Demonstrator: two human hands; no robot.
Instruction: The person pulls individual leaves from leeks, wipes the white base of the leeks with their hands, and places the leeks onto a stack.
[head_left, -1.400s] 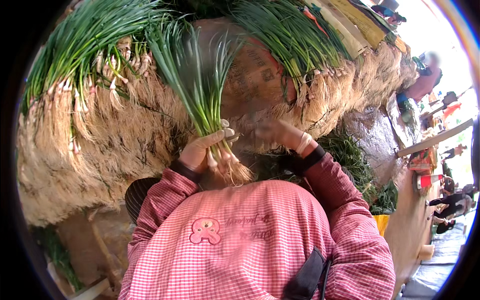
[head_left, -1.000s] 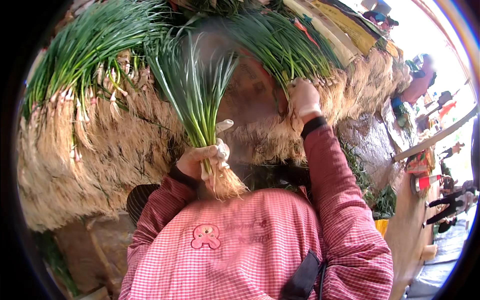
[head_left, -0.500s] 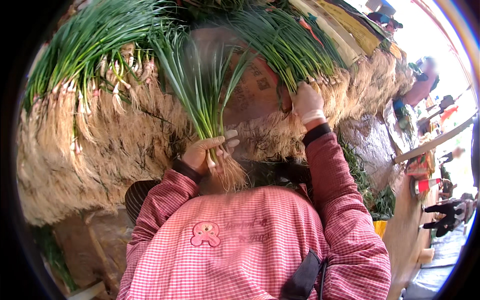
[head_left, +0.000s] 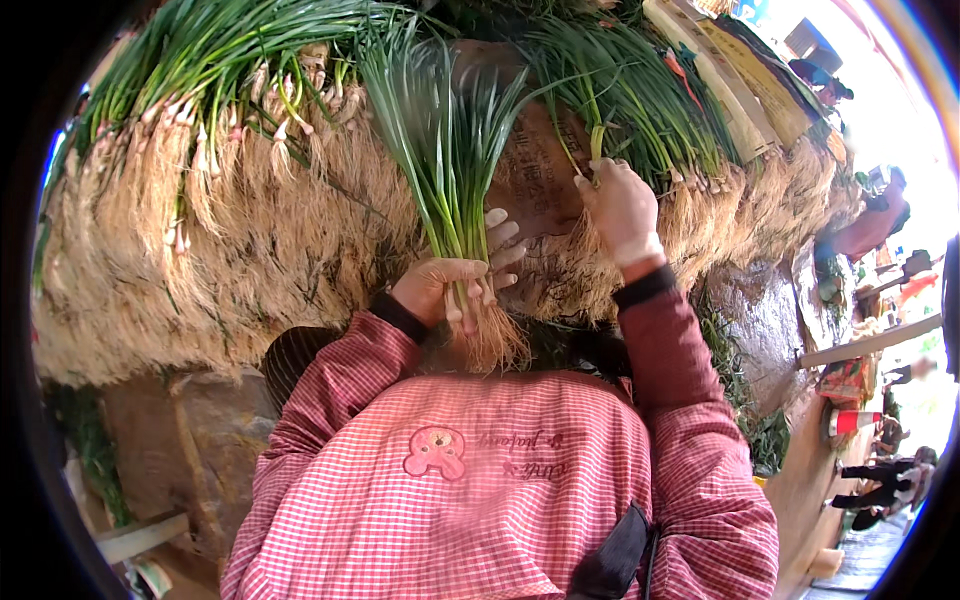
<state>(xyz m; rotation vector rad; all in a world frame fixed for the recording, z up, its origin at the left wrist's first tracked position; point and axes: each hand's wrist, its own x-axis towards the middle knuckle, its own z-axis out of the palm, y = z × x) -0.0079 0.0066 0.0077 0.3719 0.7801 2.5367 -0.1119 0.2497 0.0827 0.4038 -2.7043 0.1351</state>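
My left hand (head_left: 432, 286), in a pale glove, holds a bunch of green garlic (head_left: 450, 190) upright by its lower stems. The thumb lies across the front, and the other fingers show spread behind the stems. White bulbs and stringy roots hang below that hand. My right hand (head_left: 624, 212), also gloved, is closed on a stalk or two of green garlic (head_left: 597, 138); roots dangle beneath it. It is just left of the right-hand pile of green garlic (head_left: 665, 115), whose bulbs lie toward me. How many stalks it pinches is hard to tell.
Another large pile of green garlic (head_left: 230, 70) lies at the far left. Thick matted roots (head_left: 210, 270) cover the heap's near side. A printed brown sack (head_left: 540, 165) shows between the piles. Long boards (head_left: 708, 75) lie at the far right; beyond stand people and a traffic cone (head_left: 852, 421).
My right hand has come away from the edge of the right pile with green garlic pinched in it. The left hand still holds its bunch. The whole view has shifted slightly.
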